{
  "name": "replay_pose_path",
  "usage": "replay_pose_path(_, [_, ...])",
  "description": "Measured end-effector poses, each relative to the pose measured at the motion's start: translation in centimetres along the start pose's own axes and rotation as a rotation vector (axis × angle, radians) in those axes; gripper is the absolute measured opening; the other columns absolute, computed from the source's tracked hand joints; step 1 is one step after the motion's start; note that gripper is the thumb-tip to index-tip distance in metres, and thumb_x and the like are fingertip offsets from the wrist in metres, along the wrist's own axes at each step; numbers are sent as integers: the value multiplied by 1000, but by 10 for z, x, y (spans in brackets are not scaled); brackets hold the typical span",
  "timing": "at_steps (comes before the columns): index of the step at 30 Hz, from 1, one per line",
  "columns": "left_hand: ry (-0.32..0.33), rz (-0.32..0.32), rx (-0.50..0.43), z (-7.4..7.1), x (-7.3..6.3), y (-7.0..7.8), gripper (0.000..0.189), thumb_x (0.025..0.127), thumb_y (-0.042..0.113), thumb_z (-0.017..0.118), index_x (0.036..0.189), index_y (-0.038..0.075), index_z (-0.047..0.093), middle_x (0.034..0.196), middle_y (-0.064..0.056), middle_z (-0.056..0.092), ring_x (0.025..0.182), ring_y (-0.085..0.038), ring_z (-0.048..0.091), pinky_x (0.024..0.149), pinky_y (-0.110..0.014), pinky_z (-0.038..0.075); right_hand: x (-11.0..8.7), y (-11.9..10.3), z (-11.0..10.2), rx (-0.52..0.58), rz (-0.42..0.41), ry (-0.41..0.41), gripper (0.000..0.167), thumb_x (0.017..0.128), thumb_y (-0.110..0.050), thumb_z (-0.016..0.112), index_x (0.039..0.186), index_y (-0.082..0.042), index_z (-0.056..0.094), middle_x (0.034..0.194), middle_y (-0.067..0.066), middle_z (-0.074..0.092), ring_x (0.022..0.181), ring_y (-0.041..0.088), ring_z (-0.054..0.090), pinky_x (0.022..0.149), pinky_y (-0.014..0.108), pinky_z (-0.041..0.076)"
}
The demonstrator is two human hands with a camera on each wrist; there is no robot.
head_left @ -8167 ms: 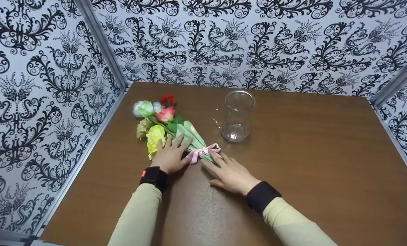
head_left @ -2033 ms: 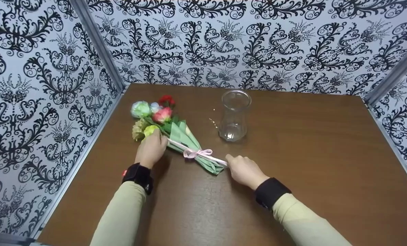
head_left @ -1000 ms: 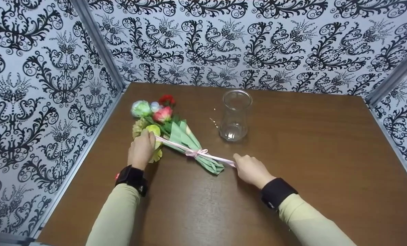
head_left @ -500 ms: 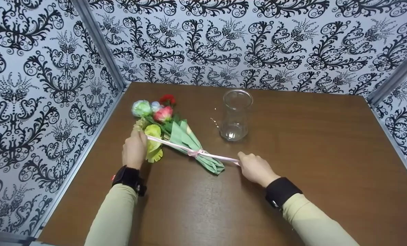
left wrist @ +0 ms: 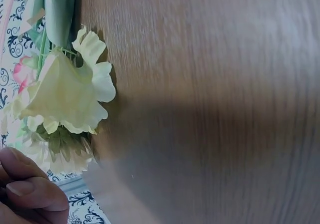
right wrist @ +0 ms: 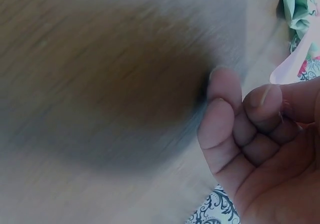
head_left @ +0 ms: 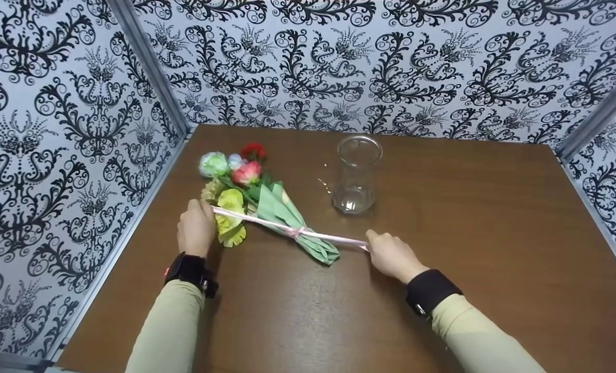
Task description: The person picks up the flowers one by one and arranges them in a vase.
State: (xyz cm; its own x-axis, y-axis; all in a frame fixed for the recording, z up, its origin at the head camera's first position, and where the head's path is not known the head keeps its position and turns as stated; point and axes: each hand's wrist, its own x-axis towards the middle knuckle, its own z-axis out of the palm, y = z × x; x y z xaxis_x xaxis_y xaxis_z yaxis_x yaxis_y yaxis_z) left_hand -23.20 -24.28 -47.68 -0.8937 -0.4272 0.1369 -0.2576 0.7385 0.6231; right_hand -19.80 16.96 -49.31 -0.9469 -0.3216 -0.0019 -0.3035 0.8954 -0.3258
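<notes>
A bouquet of artificial flowers in green wrapping [head_left: 282, 210] lies on the table, its blooms toward the back left. Across it runs a pink ribbon [head_left: 334, 238], pulled straight and still gathered round the narrow part of the wrapping. My left hand [head_left: 196, 228] pinches one ribbon end beside the yellow flower [head_left: 230, 215]. The other end is pinched between thumb and fingers of my right hand [head_left: 395, 256], to the right of the stems. Curled fingers [right wrist: 216, 124] and the ribbon near the thumb show in the right wrist view. Left fingertips [left wrist: 37, 194] appear at that wrist view's corner.
A clear glass vase [head_left: 356, 181] stands upright behind the bouquet's right side. A small sprig of pale beads [head_left: 324, 184] shows beside it. The brown wooden table [head_left: 473, 217] is bounded by patterned walls [head_left: 297, 62] at the back and sides.
Both hands, first lying flat on the bouquet, took the ribbon ends and moved apart, left hand leftward, right hand rightward. The bow's loops have pulled out and the ribbon is now straight.
</notes>
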Motion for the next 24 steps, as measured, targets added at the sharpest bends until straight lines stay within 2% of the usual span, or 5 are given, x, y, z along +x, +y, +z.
replay_pose_path(5, [-6, -40, 5, -2, 0, -1, 41, 109, 35, 33, 109, -2, 50, 112, -39, 62, 103, -61, 60, 83, -70, 45, 0, 2, -2, 15, -5, 6, 9, 98, -4, 57, 91, -4, 52, 74, 20, 61, 68, 43, 66, 54, 55, 50])
replay_pose_path(16, [30, -55, -33, -2, 1, -6, 38, 109, 31, 33, 104, -3, 50, 112, -41, 62, 103, -61, 60, 81, -71, 45, -1, 11, -4, 50, 54, -19, 10, 100, -8, 55, 91, -5, 53, 76, 18, 62, 71, 41, 67, 57, 53, 51])
replay_pose_path(24, [43, -112, -37, -6, 4, -21, 41, 109, 31, 29, 107, -5, 50, 115, -42, 60, 104, -62, 59, 83, -70, 45, -1, 20, -7, 209, 153, -73, 11, 103, -7, 51, 92, -6, 53, 76, 12, 60, 44, 17, 59, 44, 32, 49])
